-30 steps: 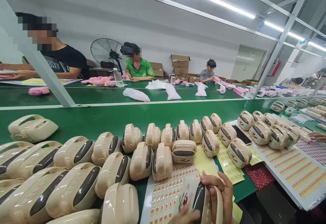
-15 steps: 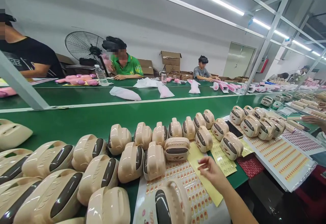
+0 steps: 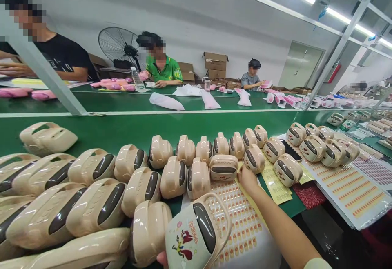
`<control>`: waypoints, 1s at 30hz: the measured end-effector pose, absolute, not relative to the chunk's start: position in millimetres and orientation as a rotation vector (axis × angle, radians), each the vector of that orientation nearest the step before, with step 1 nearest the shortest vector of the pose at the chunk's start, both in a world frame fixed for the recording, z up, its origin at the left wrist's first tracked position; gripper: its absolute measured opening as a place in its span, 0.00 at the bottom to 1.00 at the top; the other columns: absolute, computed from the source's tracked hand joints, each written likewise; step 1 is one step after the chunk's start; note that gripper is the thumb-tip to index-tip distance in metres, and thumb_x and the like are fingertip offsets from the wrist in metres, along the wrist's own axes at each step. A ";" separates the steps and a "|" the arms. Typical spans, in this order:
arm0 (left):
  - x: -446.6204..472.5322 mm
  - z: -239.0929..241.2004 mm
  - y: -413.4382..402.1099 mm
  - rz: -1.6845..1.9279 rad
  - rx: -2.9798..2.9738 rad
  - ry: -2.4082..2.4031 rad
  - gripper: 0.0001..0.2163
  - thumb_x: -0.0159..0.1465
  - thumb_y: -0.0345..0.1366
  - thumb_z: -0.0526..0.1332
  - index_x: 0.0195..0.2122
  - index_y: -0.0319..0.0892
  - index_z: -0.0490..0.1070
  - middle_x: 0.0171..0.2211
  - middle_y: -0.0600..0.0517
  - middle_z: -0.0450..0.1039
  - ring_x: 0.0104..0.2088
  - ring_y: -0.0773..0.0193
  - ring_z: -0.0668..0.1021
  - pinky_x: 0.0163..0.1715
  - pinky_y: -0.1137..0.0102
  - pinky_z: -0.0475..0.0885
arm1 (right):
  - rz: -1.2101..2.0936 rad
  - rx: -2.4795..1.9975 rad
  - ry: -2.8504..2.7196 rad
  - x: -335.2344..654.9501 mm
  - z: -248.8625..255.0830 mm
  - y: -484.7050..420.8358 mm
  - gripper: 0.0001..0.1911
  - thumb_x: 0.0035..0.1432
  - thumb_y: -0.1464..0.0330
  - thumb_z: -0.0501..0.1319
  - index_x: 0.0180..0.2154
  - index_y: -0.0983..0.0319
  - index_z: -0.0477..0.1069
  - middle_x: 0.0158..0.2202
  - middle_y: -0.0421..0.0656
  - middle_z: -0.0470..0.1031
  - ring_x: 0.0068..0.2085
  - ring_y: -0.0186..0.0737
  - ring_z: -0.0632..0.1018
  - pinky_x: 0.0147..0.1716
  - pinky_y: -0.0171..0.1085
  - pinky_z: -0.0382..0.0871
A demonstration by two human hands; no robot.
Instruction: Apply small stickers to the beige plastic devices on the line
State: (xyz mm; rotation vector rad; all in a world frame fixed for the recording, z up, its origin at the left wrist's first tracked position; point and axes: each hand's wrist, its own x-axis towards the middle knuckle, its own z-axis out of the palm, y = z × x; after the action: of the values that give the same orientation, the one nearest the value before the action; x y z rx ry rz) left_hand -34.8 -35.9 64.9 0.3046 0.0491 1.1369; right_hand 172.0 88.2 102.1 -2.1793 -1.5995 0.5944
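Beige cases [image 3: 186,230], 1 in closed left hand [image 3: 162,259], 2 near right hand [image 3: 247,180] (its grip unclear)

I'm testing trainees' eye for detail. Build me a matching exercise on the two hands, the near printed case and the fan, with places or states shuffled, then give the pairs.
Things:
1. Right hand
2. Left hand
3. Near printed case
4. Fan

Places or states:
A. By the back wall
B. Mostly out of view, low in the picture
C. Next to the farther cases
D. Handle toward the small orange stickers

Pairs: 1-C, 2-B, 3-D, 4-A
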 end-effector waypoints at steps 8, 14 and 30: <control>-30.4 62.5 -40.9 1.242 0.184 0.024 0.18 0.64 0.49 0.47 0.50 0.51 0.67 0.48 0.46 0.72 0.47 0.51 0.74 0.47 0.51 0.66 | 0.691 -1.659 -2.040 202.1 102.4 -38.7 0.17 0.51 0.75 0.58 0.45 0.58 0.69 0.42 0.46 0.72 0.45 0.43 0.72 0.46 0.41 0.66; -17.1 75.2 -34.6 1.251 0.229 0.126 0.14 0.65 0.39 0.49 0.44 0.50 0.72 0.41 0.48 0.77 0.40 0.53 0.78 0.36 0.59 0.75 | 0.570 -1.432 -1.944 209.4 48.9 -86.4 0.15 0.56 0.74 0.55 0.44 0.56 0.71 0.46 0.46 0.72 0.50 0.46 0.70 0.50 0.49 0.65; 12.7 74.7 -45.8 1.313 0.248 -0.050 0.17 0.65 0.37 0.46 0.51 0.45 0.68 0.48 0.41 0.73 0.47 0.43 0.73 0.44 0.47 0.69 | 1.113 -1.131 -0.712 125.2 97.6 -60.4 0.19 0.37 0.53 0.68 0.20 0.62 0.69 0.50 0.50 0.67 0.54 0.53 0.65 0.51 0.48 0.59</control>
State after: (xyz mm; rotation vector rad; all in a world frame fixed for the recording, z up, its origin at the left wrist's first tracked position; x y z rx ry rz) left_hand 12.7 -45.8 74.7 0.2476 -0.0503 1.3128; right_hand 125.2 -60.4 97.6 -1.1307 -0.7125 1.1135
